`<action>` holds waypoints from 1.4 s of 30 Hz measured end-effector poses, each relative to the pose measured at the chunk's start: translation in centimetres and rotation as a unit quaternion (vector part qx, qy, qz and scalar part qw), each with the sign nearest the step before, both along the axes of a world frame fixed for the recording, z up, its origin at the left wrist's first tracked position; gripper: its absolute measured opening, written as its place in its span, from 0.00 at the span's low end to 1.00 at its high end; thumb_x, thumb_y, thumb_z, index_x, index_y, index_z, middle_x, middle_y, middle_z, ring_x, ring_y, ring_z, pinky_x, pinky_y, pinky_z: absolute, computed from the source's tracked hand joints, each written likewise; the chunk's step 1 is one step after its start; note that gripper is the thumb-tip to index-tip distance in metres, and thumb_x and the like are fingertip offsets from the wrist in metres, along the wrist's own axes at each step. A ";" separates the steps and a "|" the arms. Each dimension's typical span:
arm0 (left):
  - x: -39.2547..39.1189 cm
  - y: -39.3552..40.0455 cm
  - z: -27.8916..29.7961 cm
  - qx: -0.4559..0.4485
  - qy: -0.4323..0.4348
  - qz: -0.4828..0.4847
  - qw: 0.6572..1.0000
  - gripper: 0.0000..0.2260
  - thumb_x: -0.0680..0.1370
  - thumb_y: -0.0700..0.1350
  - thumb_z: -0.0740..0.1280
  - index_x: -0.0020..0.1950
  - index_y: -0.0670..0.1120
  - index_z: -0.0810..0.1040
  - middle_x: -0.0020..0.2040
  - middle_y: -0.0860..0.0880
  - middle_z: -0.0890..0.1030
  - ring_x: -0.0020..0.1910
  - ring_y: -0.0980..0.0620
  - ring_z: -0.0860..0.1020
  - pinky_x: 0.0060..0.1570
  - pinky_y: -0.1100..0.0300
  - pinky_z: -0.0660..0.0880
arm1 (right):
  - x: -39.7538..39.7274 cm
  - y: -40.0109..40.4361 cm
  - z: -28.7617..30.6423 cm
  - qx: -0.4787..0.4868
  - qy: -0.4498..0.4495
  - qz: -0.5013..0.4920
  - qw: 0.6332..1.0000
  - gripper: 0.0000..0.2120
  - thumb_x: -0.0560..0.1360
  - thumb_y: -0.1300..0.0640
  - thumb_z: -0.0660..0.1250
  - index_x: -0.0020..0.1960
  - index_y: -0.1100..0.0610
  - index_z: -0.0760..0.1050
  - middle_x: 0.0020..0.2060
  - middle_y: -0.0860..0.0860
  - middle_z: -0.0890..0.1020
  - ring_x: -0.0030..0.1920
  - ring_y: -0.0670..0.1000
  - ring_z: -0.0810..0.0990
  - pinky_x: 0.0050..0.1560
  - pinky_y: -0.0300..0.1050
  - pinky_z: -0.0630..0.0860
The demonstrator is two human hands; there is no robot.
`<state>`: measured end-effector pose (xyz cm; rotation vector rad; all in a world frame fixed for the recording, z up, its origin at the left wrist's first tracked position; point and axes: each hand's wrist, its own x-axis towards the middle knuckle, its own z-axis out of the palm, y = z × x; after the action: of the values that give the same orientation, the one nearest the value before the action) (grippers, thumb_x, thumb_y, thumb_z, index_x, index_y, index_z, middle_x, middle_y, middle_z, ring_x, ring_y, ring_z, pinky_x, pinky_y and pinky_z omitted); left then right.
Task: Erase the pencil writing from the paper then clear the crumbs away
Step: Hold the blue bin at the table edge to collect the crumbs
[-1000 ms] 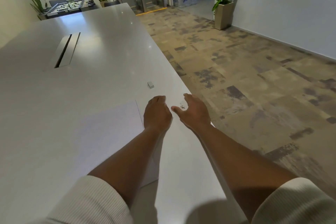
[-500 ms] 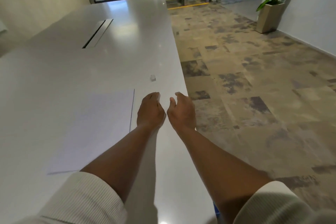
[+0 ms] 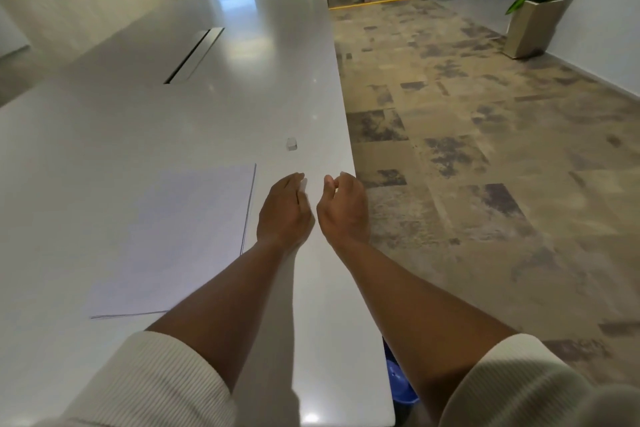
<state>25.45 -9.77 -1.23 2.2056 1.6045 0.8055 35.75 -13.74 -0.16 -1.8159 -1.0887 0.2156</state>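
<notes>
A blank white sheet of paper (image 3: pixel 180 236) lies flat on the white table (image 3: pixel 207 121), and no writing shows on it. A small white eraser (image 3: pixel 292 144) sits on the table just beyond the sheet's far right corner. My left hand (image 3: pixel 284 211) rests on the table right of the paper, fingers fairly straight and pointing away from me. My right hand (image 3: pixel 343 208) is cupped at the table's right edge, close beside the left, with nothing visible in it. No crumbs can be made out between the hands.
The table's right edge (image 3: pixel 349 163) runs just past my right hand, with patterned carpet below. A cable slot (image 3: pixel 194 55) lies far up the table. Something blue (image 3: pixel 398 381) shows under the near edge. A potted plant (image 3: pixel 533 21) stands far right.
My two hands have come closer together near the table's right edge. The dark specks seen between them a second ago no longer show. My view has turned left.
</notes>
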 end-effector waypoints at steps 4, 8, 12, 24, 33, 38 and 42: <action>0.0 0.1 -0.2 0.010 -0.014 0.007 1.000 0.20 0.88 0.52 0.52 0.76 0.48 0.73 0.74 0.51 0.75 0.75 0.52 0.70 0.75 0.53 0.67 | 0.3 0.0 -0.2 -0.002 0.019 0.010 1.000 0.13 0.82 0.47 0.56 0.52 0.57 0.71 0.49 0.50 0.75 0.53 0.53 0.73 0.48 0.42 0.67; 0.5 0.0 0.1 0.018 -0.020 0.001 1.000 0.19 0.87 0.51 0.54 0.76 0.49 0.73 0.75 0.52 0.74 0.74 0.52 0.70 0.76 0.54 0.65 | 1.7 -0.8 0.1 0.006 0.015 0.001 1.000 0.15 0.82 0.47 0.57 0.57 0.58 0.71 0.56 0.54 0.77 0.55 0.54 0.75 0.51 0.47 0.72; 2.4 -0.7 1.7 0.029 -0.027 -0.027 0.999 0.18 0.87 0.47 0.57 0.76 0.49 0.73 0.75 0.51 0.74 0.75 0.51 0.69 0.74 0.57 0.63 | 5.7 -2.6 0.0 -0.008 -0.035 -0.008 0.999 0.13 0.81 0.48 0.57 0.52 0.58 0.71 0.50 0.54 0.76 0.52 0.56 0.74 0.50 0.49 0.71; 13.2 -7.8 4.3 0.078 0.050 -0.094 0.991 0.20 0.87 0.46 0.56 0.79 0.45 0.69 0.79 0.47 0.69 0.79 0.48 0.65 0.77 0.51 0.61 | 17.4 -8.8 -1.0 -0.118 -0.182 0.071 0.974 0.25 0.81 0.44 0.54 0.71 0.59 0.67 0.73 0.56 0.68 0.74 0.56 0.62 0.71 0.55 0.61; 18.3 -14.0 2.0 0.002 0.192 -0.066 0.979 0.25 0.88 0.47 0.47 0.85 0.44 0.48 0.85 0.46 0.45 0.83 0.50 0.43 0.81 0.52 0.43 | 24.6 -14.2 -2.3 -0.238 -0.262 0.185 0.917 0.31 0.83 0.43 0.44 0.80 0.58 0.45 0.79 0.55 0.45 0.79 0.53 0.40 0.78 0.54 0.42; 19.9 -16.2 -1.7 -0.049 0.185 -0.072 0.979 0.24 0.88 0.47 0.48 0.85 0.44 0.49 0.85 0.46 0.45 0.83 0.50 0.43 0.81 0.53 0.43 | 25.4 -16.5 -5.5 -0.277 -0.194 0.188 0.922 0.31 0.83 0.44 0.47 0.79 0.60 0.49 0.79 0.56 0.48 0.79 0.55 0.46 0.78 0.54 0.50; 20.1 -17.3 -7.2 -0.107 0.131 -0.056 0.984 0.24 0.88 0.46 0.49 0.84 0.45 0.52 0.85 0.46 0.51 0.84 0.50 0.48 0.81 0.52 0.46 | 25.4 -17.5 -10.8 -0.319 -0.025 0.117 0.940 0.25 0.80 0.44 0.57 0.69 0.59 0.66 0.66 0.59 0.73 0.64 0.60 0.74 0.58 0.51 0.72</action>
<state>45.57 -27.04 -8.47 2.2916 1.5766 0.3036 61.17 -31.25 -10.97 -2.2570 -1.3783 0.7392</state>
